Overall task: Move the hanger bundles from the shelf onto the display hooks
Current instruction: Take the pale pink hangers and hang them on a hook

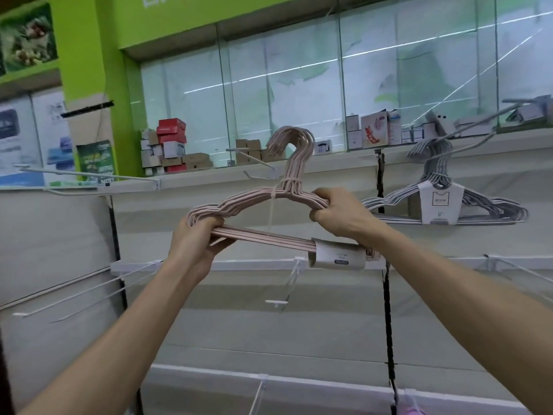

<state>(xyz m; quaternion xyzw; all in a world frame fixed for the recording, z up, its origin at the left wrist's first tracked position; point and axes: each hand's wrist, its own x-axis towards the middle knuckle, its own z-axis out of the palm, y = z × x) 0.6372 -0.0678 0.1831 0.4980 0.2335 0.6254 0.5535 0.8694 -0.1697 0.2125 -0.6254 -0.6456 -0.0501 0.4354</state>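
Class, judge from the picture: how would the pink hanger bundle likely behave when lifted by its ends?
The pink hanger bundle probably stays rigid: tied at the neck, it spans both hands without sagging. Its paper sleeve looks loose and may slide along the bars. Likely light, as the left hand holds it loosely.

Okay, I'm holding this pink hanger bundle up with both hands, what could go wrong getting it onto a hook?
The pink hanger bundle has several hooks bunched together; some might miss the display hook behind them and leave it hanging crooked. The left hand and right hand grip its ends, so it may tilt when one lets go. A swing right could knock the grey bundle already hanging.
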